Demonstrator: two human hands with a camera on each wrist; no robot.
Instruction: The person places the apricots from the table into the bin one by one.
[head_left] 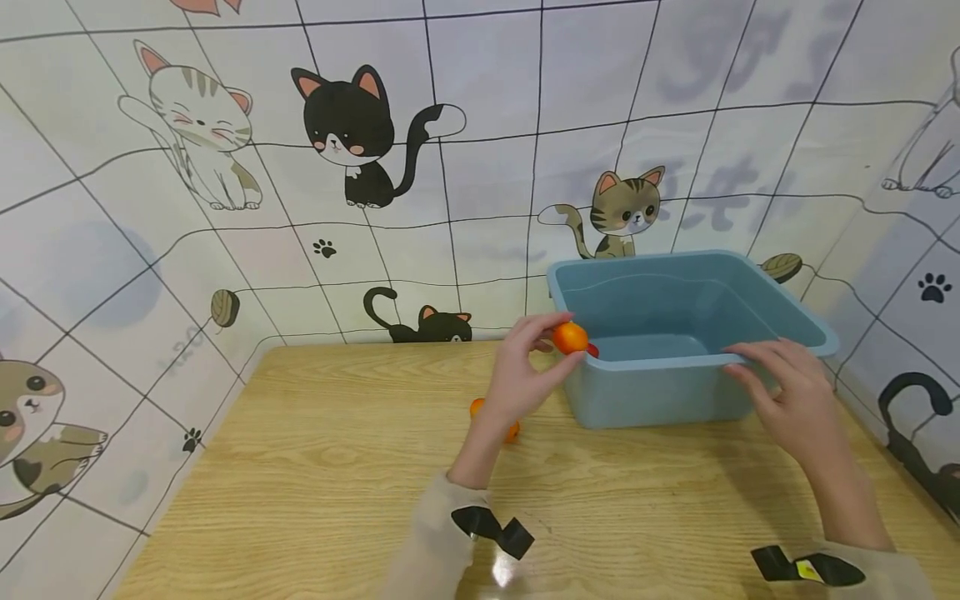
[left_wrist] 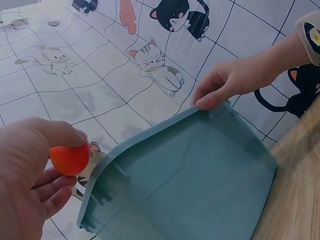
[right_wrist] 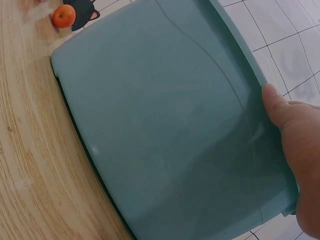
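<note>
Fingertips [head_left: 542, 327] of the left hand [head_left: 525, 371] pinch a small orange fruit [head_left: 570, 337] in the head view, right at the near-left corner of the blue tub [head_left: 652, 392], pretty much over its rim. Something red pokes out just right of the fruit, can't tell what. The right hand [head_left: 783, 396] rests on the tub's near rim toward the right, fingers fairly straight, thumb side not really visible. Another orange fruit [head_left: 477, 408] sits on the wooden table [head_left: 315, 467] behind the left wrist, partly hidden.

Left wrist view: thumb and fingers curl around the orange fruit [left_wrist: 70, 159], just left of the tub's [left_wrist: 190, 185] corner, while the right hand [left_wrist: 235, 80] grips the far rim.

Right wrist view: the thumb [right_wrist: 277, 102] lies over the tub's [right_wrist: 165, 115] rim, other fingers out of sight. The orange fruit [right_wrist: 63, 16] shows up near the far corner, blurry fingers around it.
</note>
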